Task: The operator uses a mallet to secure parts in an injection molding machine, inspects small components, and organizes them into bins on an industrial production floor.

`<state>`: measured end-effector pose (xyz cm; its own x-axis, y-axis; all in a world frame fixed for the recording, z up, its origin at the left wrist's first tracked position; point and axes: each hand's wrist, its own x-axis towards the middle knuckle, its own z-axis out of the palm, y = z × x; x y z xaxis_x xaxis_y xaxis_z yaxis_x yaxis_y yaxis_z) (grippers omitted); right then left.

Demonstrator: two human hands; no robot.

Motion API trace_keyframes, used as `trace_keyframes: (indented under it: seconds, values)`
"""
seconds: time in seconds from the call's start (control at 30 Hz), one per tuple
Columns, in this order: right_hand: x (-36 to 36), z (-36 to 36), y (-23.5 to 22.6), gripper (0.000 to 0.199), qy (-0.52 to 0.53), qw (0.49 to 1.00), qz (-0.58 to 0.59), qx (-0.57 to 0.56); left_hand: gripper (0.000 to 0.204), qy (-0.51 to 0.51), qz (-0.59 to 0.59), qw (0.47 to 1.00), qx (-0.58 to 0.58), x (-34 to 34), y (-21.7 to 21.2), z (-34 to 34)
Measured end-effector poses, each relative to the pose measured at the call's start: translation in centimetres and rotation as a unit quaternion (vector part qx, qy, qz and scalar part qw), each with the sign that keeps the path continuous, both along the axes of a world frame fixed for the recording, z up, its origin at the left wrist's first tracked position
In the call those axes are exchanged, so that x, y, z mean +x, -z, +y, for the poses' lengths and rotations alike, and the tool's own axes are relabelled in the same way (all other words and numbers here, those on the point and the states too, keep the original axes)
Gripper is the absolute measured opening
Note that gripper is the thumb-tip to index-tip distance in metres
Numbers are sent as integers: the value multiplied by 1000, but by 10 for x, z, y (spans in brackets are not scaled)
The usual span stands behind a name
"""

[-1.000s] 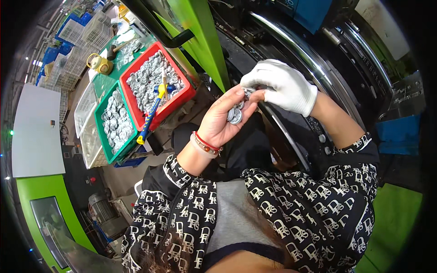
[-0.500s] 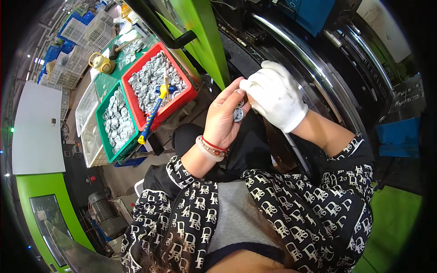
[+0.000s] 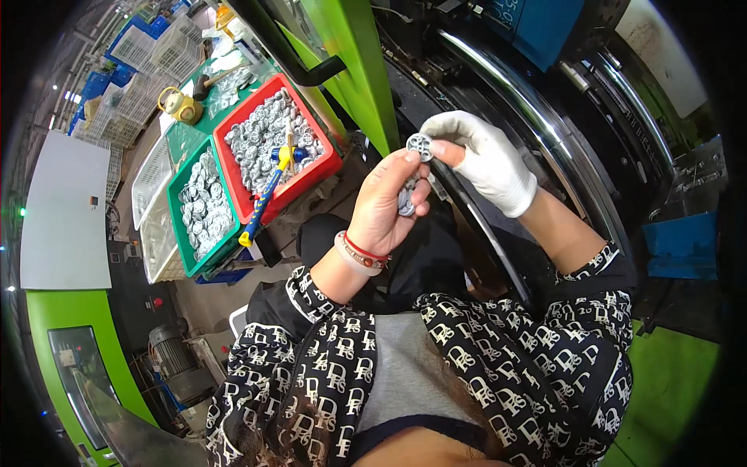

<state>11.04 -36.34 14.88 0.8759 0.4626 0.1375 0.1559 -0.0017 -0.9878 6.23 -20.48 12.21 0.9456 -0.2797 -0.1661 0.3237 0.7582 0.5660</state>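
Between my two hands is a small round grey wheel-like part (image 3: 420,146) with spokes and holes, its face turned up. The thumb and finger of my bare left hand (image 3: 381,206) pinch its lower left edge. More grey round parts (image 3: 406,201) are tucked under the curled fingers of that hand; their number is partly hidden. My right hand (image 3: 492,165), in a white glove with the thumb tip bare, grips the same wheel's right side between thumb and index finger. Its other fingers are mostly hidden behind.
To the left, a red bin (image 3: 331,165) and a green bin (image 3: 227,253) hold many similar grey parts. A blue-and-yellow hammer (image 3: 264,201) lies across the red bin. A yellow kettle-like pot (image 3: 180,107) stands behind. Machine bars (image 3: 513,82) run along the right.
My right hand has opened out from its closed curl and shifted slightly right and down. The wheel at the fingertips, mostly hidden before, now shows its face. My left fingers have curled over the lower parts.
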Motion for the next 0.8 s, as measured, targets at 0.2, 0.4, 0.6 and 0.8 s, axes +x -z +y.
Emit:
trace_keyframes:
  seconds: [0.2, 0.4, 0.6, 0.8]
  values:
    - [4, -13, -8, 36, -171, 978, 84, 88, 16, 121, 11, 991, -64, 3, 6, 8]
    - [2, -22, -11, 30, -99, 987, -124, -37, 17, 158, 54, 980, -105, 5, 15, 3]
    - [56, -86, -65, 23, 116, 938, -305, 116, 25, 128, 72, 987, -61, 3, 31, 4]
    - [184, -241, -50, 33, 476, 838, -262, 48, 21, 128, 141, 981, -27, -12, 68, 35]
